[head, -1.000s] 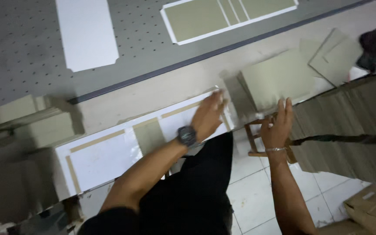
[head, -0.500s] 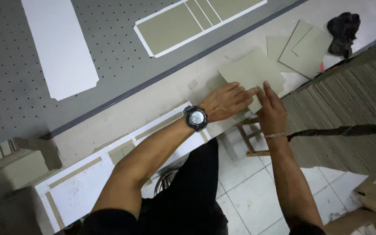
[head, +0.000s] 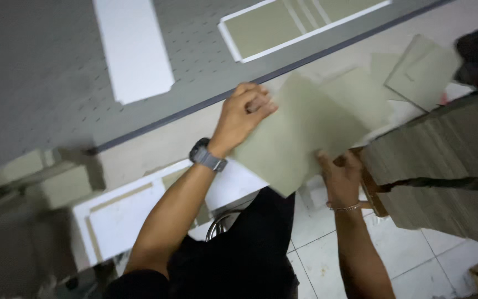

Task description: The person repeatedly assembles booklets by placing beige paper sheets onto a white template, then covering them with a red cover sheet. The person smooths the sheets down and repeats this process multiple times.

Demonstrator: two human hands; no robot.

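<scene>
Left hand [head: 243,113] and right hand [head: 341,176] pinch a greenish card sheet [head: 300,130] whose loose edges might snag the stack [head: 443,160] at three o'clock.

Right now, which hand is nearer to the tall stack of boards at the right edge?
Right. The right hand grips the held greenish board's lower edge, right beside the stack. The left hand holds the board's upper left corner, farther away.

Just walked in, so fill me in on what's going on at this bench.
A person holds a flat grey-green cardboard sheet in both hands. The left hand, a dark wristwatch on that wrist, grips its upper corner; the right hand supports its lower edge. It is lifted above the pale workbench, beside a tall stack of cardboard sheets.
</scene>
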